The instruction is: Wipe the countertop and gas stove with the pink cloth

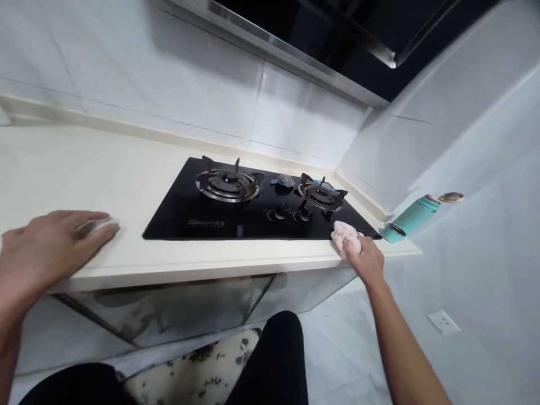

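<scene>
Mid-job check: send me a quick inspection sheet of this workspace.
surface: cream countertop holding a black glass gas hob
job's things: crumpled pink cloth at the counter's front edge; blurred pale item
clutter: grey wire scourer beside an iron burner; teal flask on its side
grippers: right hand, fingers on the cloth; left hand, fingers on the pale item
cables: nothing seen
surroundings: white tiled wall, black range hood, white wall socket

Black gas hob point(248, 219) and a teal flask point(413, 218)
</scene>
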`<state>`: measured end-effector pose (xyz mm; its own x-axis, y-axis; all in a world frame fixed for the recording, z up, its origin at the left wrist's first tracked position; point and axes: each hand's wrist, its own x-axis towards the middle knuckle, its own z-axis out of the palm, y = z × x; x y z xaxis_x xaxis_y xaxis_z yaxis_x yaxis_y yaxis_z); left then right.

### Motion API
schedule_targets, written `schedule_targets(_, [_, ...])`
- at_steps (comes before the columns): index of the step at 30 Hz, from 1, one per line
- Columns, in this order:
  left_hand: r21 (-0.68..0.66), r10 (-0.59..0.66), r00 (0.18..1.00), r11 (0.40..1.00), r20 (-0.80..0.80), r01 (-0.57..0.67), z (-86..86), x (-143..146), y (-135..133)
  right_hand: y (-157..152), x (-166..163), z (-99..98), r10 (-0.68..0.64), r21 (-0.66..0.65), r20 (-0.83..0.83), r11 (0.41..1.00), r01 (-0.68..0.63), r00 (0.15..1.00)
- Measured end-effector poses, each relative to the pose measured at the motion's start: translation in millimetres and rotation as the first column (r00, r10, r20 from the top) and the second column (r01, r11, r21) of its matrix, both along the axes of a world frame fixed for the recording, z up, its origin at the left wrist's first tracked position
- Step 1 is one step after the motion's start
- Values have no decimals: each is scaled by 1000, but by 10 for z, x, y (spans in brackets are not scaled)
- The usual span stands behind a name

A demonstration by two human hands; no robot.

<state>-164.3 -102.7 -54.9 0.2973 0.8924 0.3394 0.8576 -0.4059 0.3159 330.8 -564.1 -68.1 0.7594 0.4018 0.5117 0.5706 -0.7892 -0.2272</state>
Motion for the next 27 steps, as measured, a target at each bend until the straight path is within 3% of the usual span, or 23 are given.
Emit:
schedule_targets(2, [-49, -49, 996, 998, -72, 46, 40, 39, -100, 183, -401, -68, 98, -29, 58, 995, -96, 994])
schedule_targets(6, [-17, -123, 990, 992, -70, 122, 83, 66, -293, 746, -1304, -144, 303, -20, 215, 952, -306, 928])
schedule_targets(10, [-1, -172, 984, 985, -49, 173, 121, 26, -414, 1398, -2138, -139, 507, 6, 297, 846, -532, 809])
schedule_targets(13, [42, -199, 977, 980, 72, 197, 130, 3, -475, 1786, -2621, -119, 632, -12, 295, 752, -659, 717])
schedule_targets(15, [73, -229, 944, 973, 236, 217, 131, 31, -547, 1992, -2879, -93, 700, -39, 271, 693, -720, 660])
schedule_targets(19, [67, -282, 753, 951, 595, 303, 144, 243, -816, 2319, -3272, 0, 814, -111, 224, 567, -816, 535])
schedule_targets(22, [82, -422, 649, 870, 633, 486, 145, 408, -1012, 2437, -3406, 52, 852, -120, 201, 512, -851, 484])
schedule_targets(24, [69, -460, 642, 841, 613, 537, 117, 449, -1090, 2408, -3395, 52, 874, -123, 175, 477, -870, 454])
schedule_targets(27, [43, -469, 714, 849, 520, 526, 21, 446, -1190, 2224, -3271, 13, 910, -114, 135, 408, -906, 393])
